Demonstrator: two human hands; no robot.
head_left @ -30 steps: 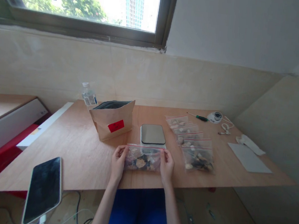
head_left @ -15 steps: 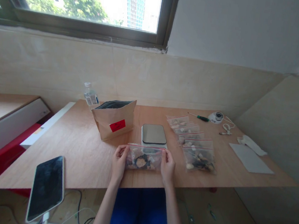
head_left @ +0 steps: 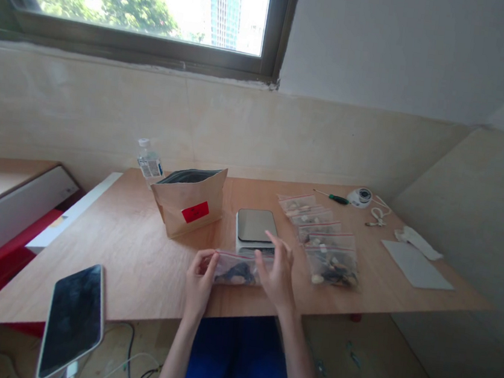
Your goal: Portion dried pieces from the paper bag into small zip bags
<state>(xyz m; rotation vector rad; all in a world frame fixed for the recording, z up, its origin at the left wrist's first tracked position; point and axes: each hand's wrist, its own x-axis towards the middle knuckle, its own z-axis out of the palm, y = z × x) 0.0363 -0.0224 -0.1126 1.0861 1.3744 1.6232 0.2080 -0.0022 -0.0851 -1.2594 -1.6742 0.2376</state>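
Zip bag [head_left: 237,270] is near the front edge of the worktop [head_left: 146,274], just on the near side of the scale [head_left: 257,225] in my feed. I've got the left hand [head_left: 201,271] with its grip pinching the top left corner. Right hand [head_left: 276,274] has its grip spread, thumb and index apart by the bag's right end; can't tell if it's touching. Kraft pouch [head_left: 172,207] stands open to the left.

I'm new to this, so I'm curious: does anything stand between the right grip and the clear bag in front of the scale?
Nothing visible does. The right grip is at the right end of the clear bag, partly hiding it; whether they touch is unclear. The left grip pinches the other end. The scale lies beyond.
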